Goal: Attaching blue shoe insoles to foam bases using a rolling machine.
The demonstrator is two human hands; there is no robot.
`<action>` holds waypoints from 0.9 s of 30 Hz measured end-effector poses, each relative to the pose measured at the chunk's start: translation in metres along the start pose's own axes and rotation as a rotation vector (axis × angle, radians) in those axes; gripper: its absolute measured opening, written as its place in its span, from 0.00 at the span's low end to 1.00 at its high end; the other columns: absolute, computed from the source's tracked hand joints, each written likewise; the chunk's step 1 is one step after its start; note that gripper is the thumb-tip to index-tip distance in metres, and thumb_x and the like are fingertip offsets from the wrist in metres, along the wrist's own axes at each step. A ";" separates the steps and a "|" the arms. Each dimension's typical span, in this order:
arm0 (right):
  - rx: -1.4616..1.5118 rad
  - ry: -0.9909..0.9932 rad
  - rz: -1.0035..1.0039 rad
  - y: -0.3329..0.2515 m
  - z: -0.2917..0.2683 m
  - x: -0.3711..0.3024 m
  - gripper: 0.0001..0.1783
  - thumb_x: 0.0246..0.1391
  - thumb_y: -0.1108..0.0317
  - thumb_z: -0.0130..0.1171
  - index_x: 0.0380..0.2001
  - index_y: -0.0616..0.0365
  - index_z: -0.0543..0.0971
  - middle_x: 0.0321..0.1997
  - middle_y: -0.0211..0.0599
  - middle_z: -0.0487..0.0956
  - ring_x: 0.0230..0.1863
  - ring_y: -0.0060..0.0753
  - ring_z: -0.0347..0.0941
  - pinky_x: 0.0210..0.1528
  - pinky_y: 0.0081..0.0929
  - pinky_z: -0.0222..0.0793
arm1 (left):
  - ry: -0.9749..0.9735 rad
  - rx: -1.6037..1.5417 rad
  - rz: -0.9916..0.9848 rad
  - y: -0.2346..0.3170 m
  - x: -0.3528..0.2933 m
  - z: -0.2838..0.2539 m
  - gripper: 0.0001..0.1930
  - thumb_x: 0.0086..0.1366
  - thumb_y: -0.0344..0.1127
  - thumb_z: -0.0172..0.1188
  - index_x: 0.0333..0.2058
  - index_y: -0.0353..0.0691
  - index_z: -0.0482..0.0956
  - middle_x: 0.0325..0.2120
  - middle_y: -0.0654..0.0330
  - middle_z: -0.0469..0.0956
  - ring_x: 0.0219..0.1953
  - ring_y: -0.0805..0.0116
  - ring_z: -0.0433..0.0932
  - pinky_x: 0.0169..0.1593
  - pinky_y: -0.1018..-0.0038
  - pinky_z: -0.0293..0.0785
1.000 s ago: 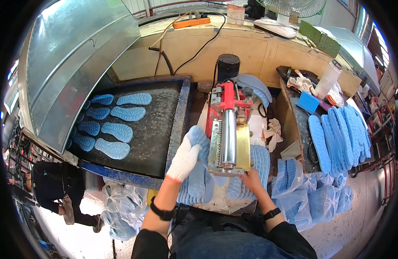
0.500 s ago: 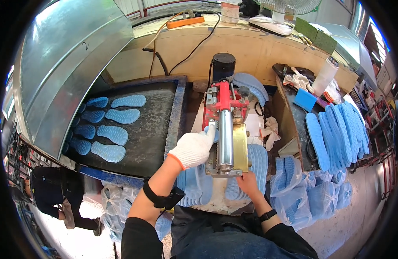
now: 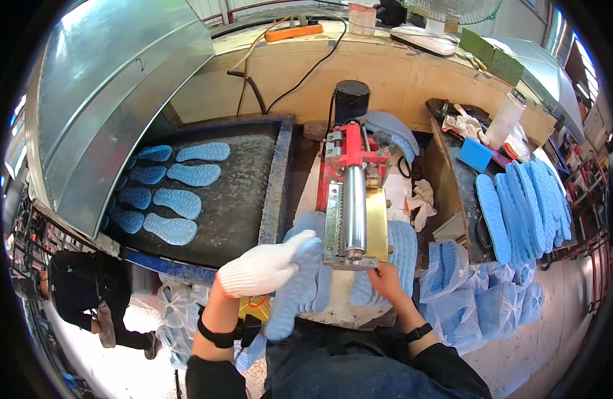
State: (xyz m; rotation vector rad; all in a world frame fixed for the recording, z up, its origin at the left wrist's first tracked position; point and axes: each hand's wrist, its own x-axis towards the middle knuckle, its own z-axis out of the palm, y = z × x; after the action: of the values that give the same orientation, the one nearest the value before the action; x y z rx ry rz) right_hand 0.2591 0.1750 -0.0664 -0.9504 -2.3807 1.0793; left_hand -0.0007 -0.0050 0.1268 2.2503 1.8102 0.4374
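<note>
My left hand (image 3: pixel 266 269), in a white knit glove, is closed on a blue textured insole (image 3: pixel 290 306), which hangs tilted left of the roller machine (image 3: pixel 354 213). That machine has a red head, a shiny steel roller and a brass-coloured plate. My bare right hand (image 3: pixel 387 282) is at the near end of the machine, its fingertips hidden beneath the edge. Just beside it lies a stack of blue insoles (image 3: pixel 404 249). Another stack of insoles (image 3: pixel 311 296) lies behind the held one, partly covered.
At the left, a dark conveyor belt (image 3: pixel 236 199) carries several insoles beside a sheet-metal hood (image 3: pixel 120 100). Upright insoles (image 3: pixel 522 206) crowd the right-hand bench. Bagged insoles (image 3: pixel 459 302) stand below it. A person (image 3: pixel 87 292) in dark clothes is at the lower left.
My left hand has moved from the machine's left side back toward me and now holds an insole clear of it. My right hand has stayed at the machine's near end.
</note>
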 end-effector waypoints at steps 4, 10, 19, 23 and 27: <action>0.431 -0.423 -0.097 -0.053 -0.025 -0.023 0.17 0.58 0.64 0.57 0.49 0.59 0.76 0.41 0.37 0.82 0.42 0.37 0.79 0.45 0.33 0.72 | 0.029 -1.258 -0.525 0.035 -0.027 -0.016 0.31 0.61 0.29 0.57 0.62 0.35 0.58 0.46 0.62 0.73 0.40 0.79 0.72 0.34 0.80 0.74; 0.536 -0.601 -0.314 -0.136 -0.055 -0.030 0.23 0.62 0.61 0.56 0.57 0.60 0.71 0.49 0.41 0.80 0.47 0.34 0.76 0.51 0.32 0.70 | 0.238 -1.250 -0.388 0.066 -0.016 0.014 0.31 0.62 0.25 0.57 0.62 0.35 0.56 0.47 0.57 0.71 0.42 0.74 0.73 0.41 0.75 0.75; 0.216 0.363 -0.371 -0.090 -0.125 -0.027 0.26 0.52 0.84 0.53 0.57 0.60 0.72 0.52 0.45 0.76 0.49 0.39 0.75 0.52 0.31 0.69 | 0.929 -1.265 -0.347 0.050 -0.021 0.040 0.28 0.61 0.30 0.52 0.60 0.31 0.60 0.34 0.48 0.78 0.27 0.64 0.78 0.30 0.73 0.78; -0.122 0.523 -0.318 -0.091 -0.129 0.001 0.30 0.45 0.86 0.52 0.52 0.48 0.79 0.53 0.47 0.74 0.52 0.47 0.72 0.49 0.34 0.71 | 1.017 -1.292 -0.372 0.047 -0.020 0.050 0.23 0.62 0.28 0.51 0.57 0.30 0.64 0.32 0.49 0.78 0.26 0.65 0.78 0.27 0.75 0.77; -0.393 0.588 -0.423 -0.088 -0.114 0.019 0.32 0.42 0.85 0.55 0.50 0.40 0.81 0.53 0.43 0.74 0.45 0.47 0.72 0.45 0.37 0.73 | 0.988 -1.291 -0.418 0.054 -0.021 0.052 0.21 0.62 0.28 0.50 0.55 0.30 0.67 0.31 0.50 0.78 0.26 0.66 0.77 0.27 0.75 0.77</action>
State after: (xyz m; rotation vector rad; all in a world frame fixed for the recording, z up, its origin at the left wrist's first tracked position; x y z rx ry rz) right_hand 0.2716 0.2055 0.0749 -0.6974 -2.1630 0.1412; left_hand 0.0636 -0.0367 0.0954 0.7260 1.3921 2.0670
